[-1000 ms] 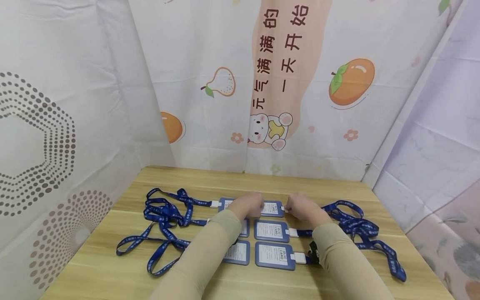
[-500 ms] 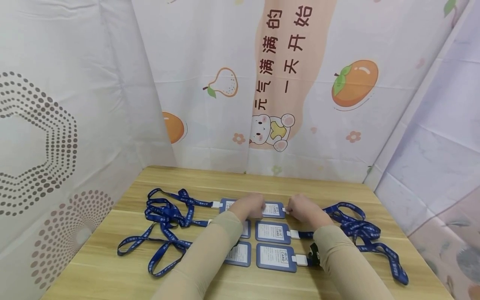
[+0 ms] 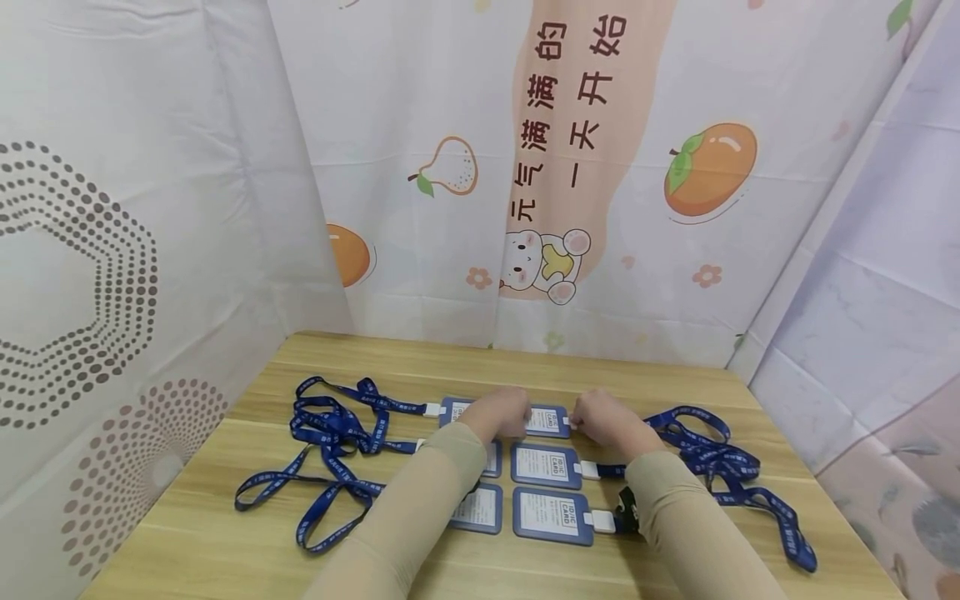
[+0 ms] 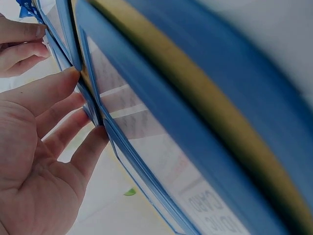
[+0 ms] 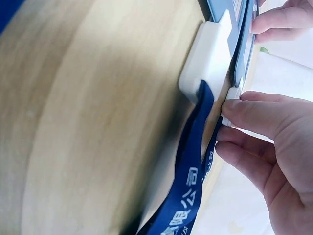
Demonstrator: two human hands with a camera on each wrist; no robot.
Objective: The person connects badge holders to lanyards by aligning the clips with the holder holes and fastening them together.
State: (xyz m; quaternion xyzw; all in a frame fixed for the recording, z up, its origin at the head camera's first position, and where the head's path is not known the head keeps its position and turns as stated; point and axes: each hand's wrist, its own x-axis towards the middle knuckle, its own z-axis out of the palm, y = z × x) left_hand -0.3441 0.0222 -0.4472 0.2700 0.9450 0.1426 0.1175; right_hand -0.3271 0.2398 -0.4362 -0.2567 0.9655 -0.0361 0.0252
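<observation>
Blue-framed ID badge holders with blue lanyards lie in two columns on the table. My left hand [image 3: 504, 412] is at the back row, where the two columns meet. Its thumb and fingertips grip the left end of the right-hand back badge holder [image 3: 547, 421]; the little finger touches close to the left-hand back badge holder [image 3: 455, 410], mostly hidden by the hand. My right hand [image 3: 603, 417] pinches the white clip [image 5: 234, 94] at the other end of the right badge holder, thumb in front and fingers behind.
Nearer lie the middle right badge holder [image 3: 546, 465], the front right badge holder [image 3: 552, 515] and the front left one [image 3: 480, 508]. Lanyards bunch at the left [image 3: 330, 425] and right [image 3: 712, 454]. Beyond the wooden table [image 3: 420, 354] hangs a printed curtain [image 3: 390, 250].
Both hands stay nearly in place at the back badge holder. The whole view shifts slightly, and the badge holder barely moves.
</observation>
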